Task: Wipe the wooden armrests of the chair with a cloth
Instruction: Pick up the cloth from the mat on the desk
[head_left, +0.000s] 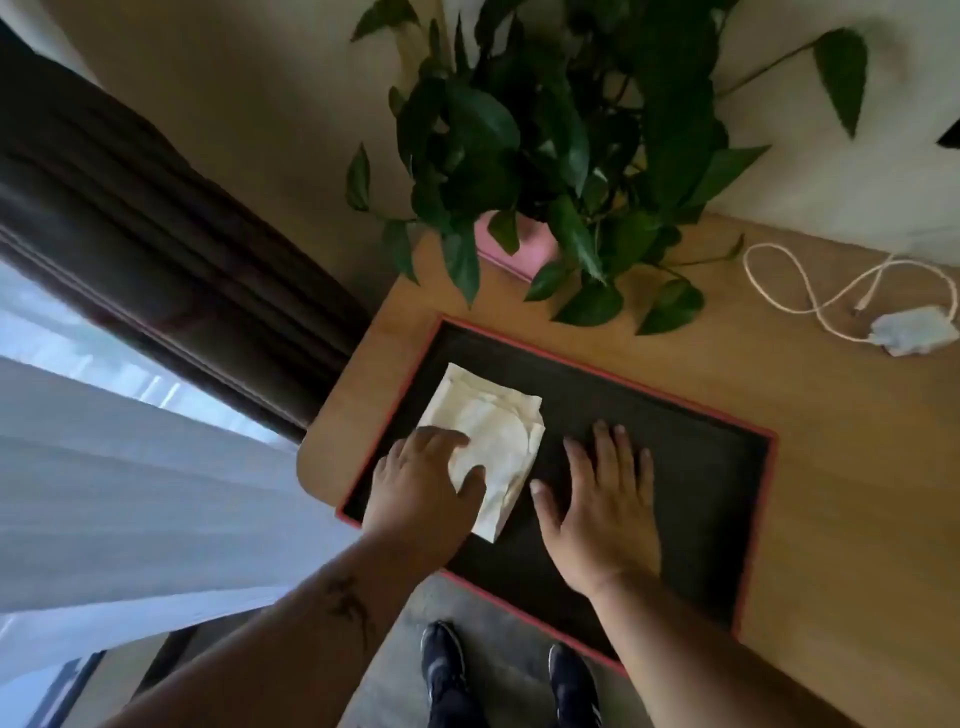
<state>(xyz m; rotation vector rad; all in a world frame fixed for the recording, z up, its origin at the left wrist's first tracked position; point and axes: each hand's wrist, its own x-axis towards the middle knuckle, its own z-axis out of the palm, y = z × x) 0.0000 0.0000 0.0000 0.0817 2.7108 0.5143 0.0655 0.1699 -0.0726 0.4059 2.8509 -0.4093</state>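
A folded cream cloth lies in the left part of a black tray with a red rim on a wooden table. My left hand rests on the cloth's near left corner, thumb and fingers pinching its edge. My right hand lies flat on the tray floor just right of the cloth, fingers spread, holding nothing. No chair or armrest is in view.
A leafy plant in a pink pot stands behind the tray. A white charger with a coiled cable lies at the right. Dark curtains and a sheer curtain hang at the left. My shoes show on the floor below.
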